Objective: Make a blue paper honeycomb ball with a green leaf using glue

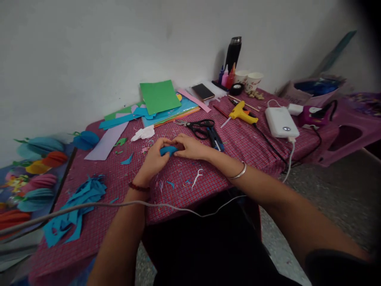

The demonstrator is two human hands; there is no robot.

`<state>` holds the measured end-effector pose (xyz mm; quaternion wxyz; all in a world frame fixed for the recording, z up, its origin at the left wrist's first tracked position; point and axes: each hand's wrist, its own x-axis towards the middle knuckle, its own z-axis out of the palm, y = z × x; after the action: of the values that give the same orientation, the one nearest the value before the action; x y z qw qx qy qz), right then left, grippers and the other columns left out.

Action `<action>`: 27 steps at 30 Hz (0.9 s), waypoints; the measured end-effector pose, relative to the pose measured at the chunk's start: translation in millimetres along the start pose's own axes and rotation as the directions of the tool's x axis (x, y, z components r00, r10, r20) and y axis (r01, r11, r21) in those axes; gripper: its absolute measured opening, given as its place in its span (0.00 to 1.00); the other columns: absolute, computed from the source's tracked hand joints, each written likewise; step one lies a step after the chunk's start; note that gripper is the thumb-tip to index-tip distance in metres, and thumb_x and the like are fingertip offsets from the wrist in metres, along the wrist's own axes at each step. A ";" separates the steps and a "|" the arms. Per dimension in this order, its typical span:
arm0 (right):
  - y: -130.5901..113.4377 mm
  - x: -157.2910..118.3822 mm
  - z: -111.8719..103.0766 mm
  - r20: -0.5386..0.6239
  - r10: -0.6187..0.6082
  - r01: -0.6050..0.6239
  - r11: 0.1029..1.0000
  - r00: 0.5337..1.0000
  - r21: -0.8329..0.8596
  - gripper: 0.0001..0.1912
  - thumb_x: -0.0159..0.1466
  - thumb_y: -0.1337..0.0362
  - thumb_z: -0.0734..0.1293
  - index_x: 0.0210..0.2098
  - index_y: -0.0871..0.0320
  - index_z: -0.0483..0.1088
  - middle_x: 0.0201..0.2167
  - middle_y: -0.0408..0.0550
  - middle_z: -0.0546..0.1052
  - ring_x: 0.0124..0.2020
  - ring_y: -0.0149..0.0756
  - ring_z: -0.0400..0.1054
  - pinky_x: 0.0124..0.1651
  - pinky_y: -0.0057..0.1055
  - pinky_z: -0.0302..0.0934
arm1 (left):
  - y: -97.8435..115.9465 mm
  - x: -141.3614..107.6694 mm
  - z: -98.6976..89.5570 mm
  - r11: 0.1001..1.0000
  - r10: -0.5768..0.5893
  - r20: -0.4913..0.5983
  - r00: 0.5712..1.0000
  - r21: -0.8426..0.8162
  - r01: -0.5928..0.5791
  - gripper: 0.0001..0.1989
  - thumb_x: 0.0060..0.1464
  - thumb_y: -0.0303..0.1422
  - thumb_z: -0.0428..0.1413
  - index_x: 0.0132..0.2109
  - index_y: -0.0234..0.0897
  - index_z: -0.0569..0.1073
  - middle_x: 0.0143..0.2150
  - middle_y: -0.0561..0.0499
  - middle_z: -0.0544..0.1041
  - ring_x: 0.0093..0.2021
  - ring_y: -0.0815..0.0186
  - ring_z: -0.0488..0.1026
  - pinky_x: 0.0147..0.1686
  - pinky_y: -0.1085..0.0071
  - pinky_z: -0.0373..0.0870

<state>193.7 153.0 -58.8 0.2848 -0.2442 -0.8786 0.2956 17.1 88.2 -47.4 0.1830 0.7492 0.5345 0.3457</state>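
A small blue paper piece (168, 150) is held between my two hands over the checked tablecloth (178, 198). My left hand (154, 159) curls around its left side, thumb on the near edge. From the right, my right hand (190, 147) pinches its other end with thumb and fingers. Part of the piece is hidden by the fingers. Just beyond my hands lie black scissors (199, 126) and a dark blue tool (214, 139). A white floss pick (197, 178) and small paper scraps lie nearer to me.
A yellow glue gun (242, 113), a white power bank (281, 122) and a black bottle (233, 53) stand or lie at the right. Green paper (160, 97) is at the back. Blue scraps (80, 202) lie left. A cable (119, 204) crosses in front.
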 end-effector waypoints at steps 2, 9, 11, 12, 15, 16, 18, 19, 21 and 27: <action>3.6 0.5 -1.6 -0.008 0.016 -0.016 1.000 1.000 -0.009 0.03 0.57 0.69 0.68 0.32 0.60 0.71 0.30 0.44 0.68 0.35 0.35 0.62 0.39 0.30 0.54 | -0.5 4.2 2.5 1.000 0.026 0.002 1.000 0.013 -0.026 0.19 0.48 0.23 0.50 0.49 0.37 0.69 0.45 0.47 0.76 0.47 0.61 0.74 0.49 0.64 0.68; 25.6 2.5 -6.3 0.007 0.138 -0.138 0.990 0.990 -0.006 0.03 0.58 0.73 0.66 0.30 0.63 0.72 0.27 0.43 0.72 0.29 0.32 0.63 0.35 0.29 0.53 | -19.2 5.0 2.5 0.993 0.007 0.013 1.000 0.119 -0.008 0.35 0.42 0.22 0.53 0.61 0.32 0.63 0.59 0.39 0.68 0.60 0.52 0.65 0.61 0.53 0.60; 27.2 2.3 -5.8 0.019 0.139 -0.139 0.990 0.990 0.008 0.05 0.58 0.72 0.66 0.34 0.63 0.72 0.30 0.43 0.74 0.31 0.31 0.65 0.36 0.28 0.54 | -21.7 0.6 1.1 0.988 -0.014 0.044 0.999 0.153 0.008 0.37 0.39 0.22 0.53 0.62 0.30 0.63 0.60 0.38 0.67 0.61 0.49 0.64 0.61 0.51 0.59; 27.0 2.0 -5.2 0.023 0.133 -0.133 0.991 0.991 0.011 0.06 0.58 0.72 0.66 0.36 0.63 0.72 0.31 0.43 0.75 0.31 0.31 0.65 0.37 0.28 0.55 | -21.4 -1.5 0.6 0.985 -0.024 0.054 0.998 0.169 0.014 0.38 0.39 0.22 0.53 0.62 0.29 0.63 0.59 0.37 0.67 0.60 0.48 0.64 0.61 0.50 0.59; 23.9 0.9 -2.8 0.029 0.105 -0.105 0.994 0.994 0.010 0.07 0.59 0.72 0.65 0.37 0.63 0.72 0.31 0.44 0.74 0.32 0.31 0.65 0.38 0.28 0.56 | -16.2 -5.7 -1.0 0.976 -0.041 0.054 0.998 0.215 0.029 0.35 0.41 0.23 0.55 0.60 0.29 0.65 0.56 0.37 0.69 0.57 0.48 0.66 0.59 0.50 0.61; 22.6 0.5 -2.0 0.031 0.094 -0.095 0.995 0.995 0.008 0.06 0.59 0.72 0.65 0.37 0.63 0.72 0.31 0.44 0.74 0.32 0.32 0.65 0.38 0.28 0.56 | -14.0 -6.2 -1.7 0.974 -0.044 0.046 0.998 0.226 0.033 0.33 0.42 0.24 0.55 0.59 0.30 0.67 0.55 0.38 0.70 0.56 0.48 0.66 0.59 0.50 0.61; 20.2 0.1 -0.7 0.038 0.075 -0.075 0.997 0.996 0.001 0.05 0.59 0.72 0.64 0.35 0.63 0.71 0.30 0.44 0.73 0.31 0.32 0.64 0.37 0.28 0.56 | -10.9 -6.0 -3.1 0.970 -0.051 0.025 0.998 0.240 0.044 0.25 0.44 0.26 0.56 0.53 0.33 0.71 0.49 0.41 0.72 0.52 0.50 0.68 0.56 0.52 0.63; 19.3 0.1 -0.3 0.043 0.065 -0.065 0.998 0.997 -0.001 0.05 0.59 0.73 0.64 0.35 0.63 0.71 0.30 0.44 0.73 0.31 0.32 0.64 0.37 0.28 0.56 | -10.4 -5.5 -3.6 0.969 -0.058 0.012 0.998 0.243 0.053 0.21 0.44 0.27 0.56 0.49 0.34 0.73 0.46 0.43 0.72 0.49 0.52 0.69 0.53 0.53 0.65; 17.8 0.4 0.0 0.054 0.046 -0.046 0.999 0.997 -0.003 0.06 0.59 0.74 0.63 0.34 0.63 0.71 0.30 0.44 0.73 0.33 0.32 0.65 0.39 0.28 0.57 | -11.3 -3.8 -3.2 0.968 -0.078 -0.020 0.997 0.236 0.081 0.14 0.44 0.26 0.56 0.41 0.35 0.75 0.38 0.46 0.72 0.42 0.56 0.70 0.46 0.57 0.68; 17.2 1.3 -1.3 0.037 0.029 -0.029 0.999 0.999 -0.015 0.09 0.61 0.74 0.60 0.38 0.62 0.70 0.34 0.46 0.73 0.36 0.33 0.66 0.41 0.28 0.58 | -18.6 1.7 7.4 0.981 -0.137 -0.098 0.986 0.128 0.149 0.03 0.45 0.26 0.54 0.31 0.36 0.70 0.29 0.52 0.68 0.31 0.63 0.68 0.33 0.66 0.67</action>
<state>198.1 166.4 -68.8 0.2624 -0.2533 -0.8822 0.2979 10.2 97.2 -63.9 0.1325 0.7036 0.6165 0.3276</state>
